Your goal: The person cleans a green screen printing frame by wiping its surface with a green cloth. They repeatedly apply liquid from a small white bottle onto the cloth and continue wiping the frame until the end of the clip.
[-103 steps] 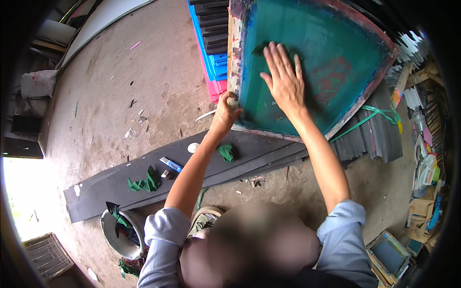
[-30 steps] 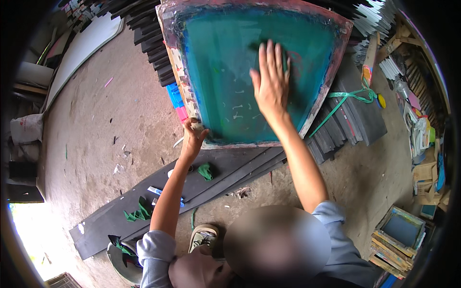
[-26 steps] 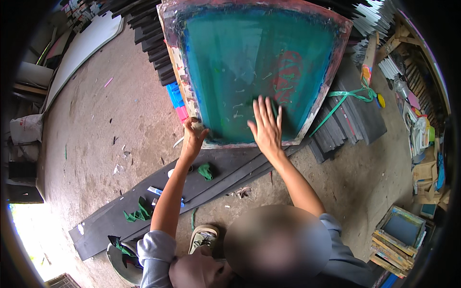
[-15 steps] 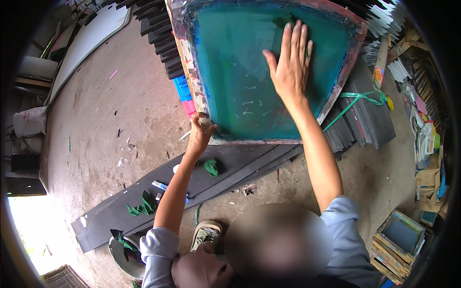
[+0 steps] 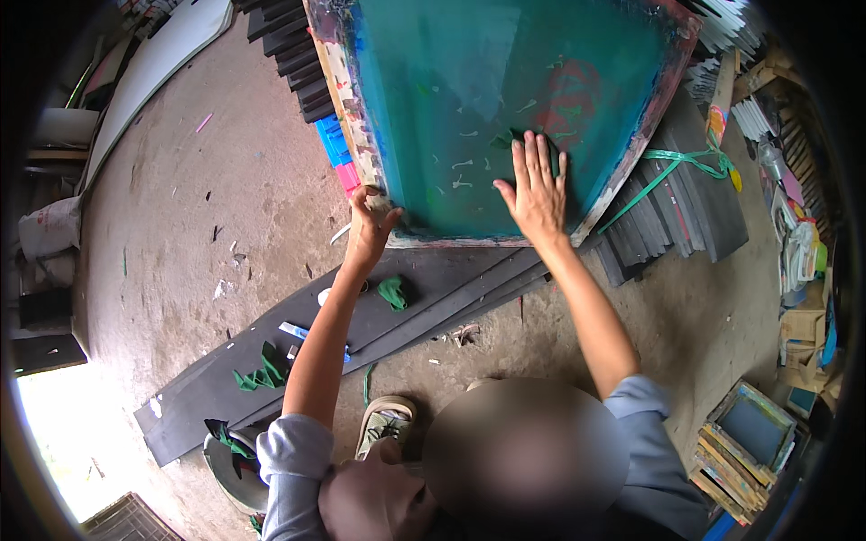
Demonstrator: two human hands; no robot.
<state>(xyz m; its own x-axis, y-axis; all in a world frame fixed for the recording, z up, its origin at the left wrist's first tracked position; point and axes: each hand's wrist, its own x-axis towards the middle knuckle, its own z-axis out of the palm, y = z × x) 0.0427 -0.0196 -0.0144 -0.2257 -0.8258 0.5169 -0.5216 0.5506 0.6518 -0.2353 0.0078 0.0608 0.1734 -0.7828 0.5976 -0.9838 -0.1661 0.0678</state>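
From where I stand, a large framed screen of teal-green mesh with a paint-smeared wooden border (image 5: 433, 108) lies directly under the person's fingers. The left hand (image 5: 368, 230) grips its near left corner, fingers hooked around the outer edge and thumb on the face. The right hand (image 5: 539, 198) lies open and flat on the mesh, its fingers stretched out and the thumb spread aside. A dark green scrap of cloth (image 5: 502, 142) pokes out past those right fingertips, partly hidden beneath them. Just beyond them is a faint red, rounded marking (image 5: 574, 97), and small pale flecks dot the mesh to their left.

Just left of the left fingers, bright blue folded sheets (image 5: 331, 142) and a pink piece (image 5: 347, 178) show beside the border. Nearer the body than both hands, long flat black boards (image 5: 451, 293) lie on the stained concrete floor (image 5: 180, 216). On them, below the left fingers, are a crumpled green cloth (image 5: 393, 292), a blue-and-white cutter knife (image 5: 295, 331) and a jagged green scrap (image 5: 264, 368). To the right of the right fingers stand stacked dark grey boards (image 5: 708, 203) bound with green ribbon (image 5: 666, 159).
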